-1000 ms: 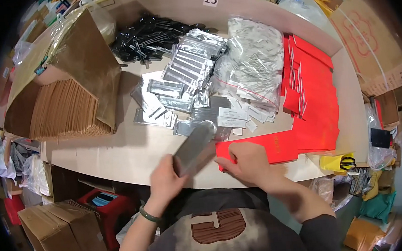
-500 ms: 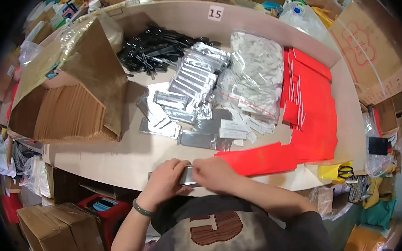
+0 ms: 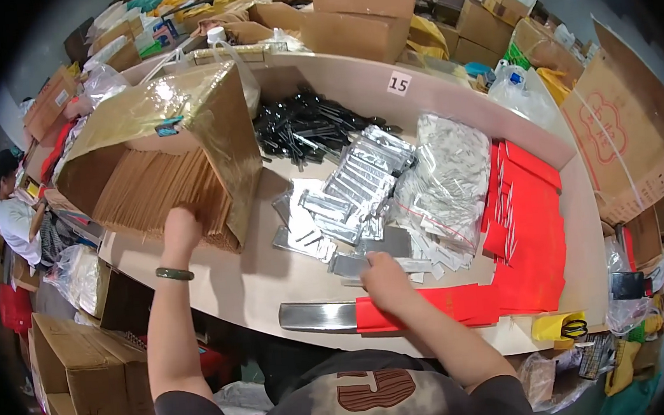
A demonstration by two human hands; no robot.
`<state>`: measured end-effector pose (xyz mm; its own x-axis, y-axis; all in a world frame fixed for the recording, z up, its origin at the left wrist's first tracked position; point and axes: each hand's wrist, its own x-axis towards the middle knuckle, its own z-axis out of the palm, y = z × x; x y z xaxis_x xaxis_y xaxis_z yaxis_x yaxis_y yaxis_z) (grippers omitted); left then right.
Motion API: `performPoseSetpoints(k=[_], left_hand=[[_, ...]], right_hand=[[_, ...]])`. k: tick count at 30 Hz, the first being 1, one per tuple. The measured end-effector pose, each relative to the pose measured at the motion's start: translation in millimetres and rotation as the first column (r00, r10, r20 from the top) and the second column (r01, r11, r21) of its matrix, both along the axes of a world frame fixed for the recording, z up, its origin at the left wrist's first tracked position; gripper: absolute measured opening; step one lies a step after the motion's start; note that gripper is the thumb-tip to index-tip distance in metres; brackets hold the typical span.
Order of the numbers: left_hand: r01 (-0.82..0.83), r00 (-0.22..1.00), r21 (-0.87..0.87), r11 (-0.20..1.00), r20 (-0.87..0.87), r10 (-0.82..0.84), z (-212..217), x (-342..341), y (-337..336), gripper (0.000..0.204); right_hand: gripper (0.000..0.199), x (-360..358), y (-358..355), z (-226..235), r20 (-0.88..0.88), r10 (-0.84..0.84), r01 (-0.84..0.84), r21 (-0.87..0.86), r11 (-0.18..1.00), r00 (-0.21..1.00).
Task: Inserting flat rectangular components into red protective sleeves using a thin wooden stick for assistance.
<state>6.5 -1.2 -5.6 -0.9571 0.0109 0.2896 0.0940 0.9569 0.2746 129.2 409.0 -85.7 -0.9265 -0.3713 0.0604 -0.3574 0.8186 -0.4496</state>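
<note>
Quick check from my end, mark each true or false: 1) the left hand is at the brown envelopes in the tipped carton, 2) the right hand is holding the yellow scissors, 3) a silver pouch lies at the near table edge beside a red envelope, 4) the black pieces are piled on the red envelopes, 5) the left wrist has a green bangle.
1) True: the left hand is on the stack of brown envelopes in the tipped carton.
2) False: the right hand rests on the silver pouches; the yellow scissors lie untouched far right.
3) True: silver pouch next to red envelope.
4) False: the black pieces lie on bare table, far from the red envelopes.
5) True: green bangle.
</note>
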Motion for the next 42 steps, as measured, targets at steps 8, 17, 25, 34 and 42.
performPoseSetpoints(k=[8,17,25,34,42], left_hand=[[-0.141,0.988,-0.215,0.966,0.030,0.151,1.2,-3.0,5.3,0.018],[-0.146,0.851,0.813,0.564,-0.188,0.490,-51.0,118.0,39.2,0.017],[-0.008,0.999,0.879,0.477,-0.017,0.050,-84.6,176.8,120.9,0.011],[-0.099,0.992,0.712,0.695,0.015,0.127,-73.7,214.7,68.1,0.010],[-0.255,0.903,0.923,0.290,0.334,-0.271,-69.6,201.9,43.8,0.007]], right_hand=[[0.007,-2.6,-5.1,-12.3,-0.387,0.029,0.018,0.118,0.993,0.922],[0.014,-42.6,-39.2,27.5,-0.021,-0.025,0.021,-0.170,0.985,0.999],[0.013,-100.4,-142.7,-17.2,-0.208,-0.153,0.107,-0.215,0.971,0.966],[0.014,-5.5,-76.6,58.6,0.317,-0.024,0.197,-0.529,0.825,0.948],[0.034,57.5,-18.3,50.7,-0.142,0.161,-0.181,-0.141,0.973,0.977]])
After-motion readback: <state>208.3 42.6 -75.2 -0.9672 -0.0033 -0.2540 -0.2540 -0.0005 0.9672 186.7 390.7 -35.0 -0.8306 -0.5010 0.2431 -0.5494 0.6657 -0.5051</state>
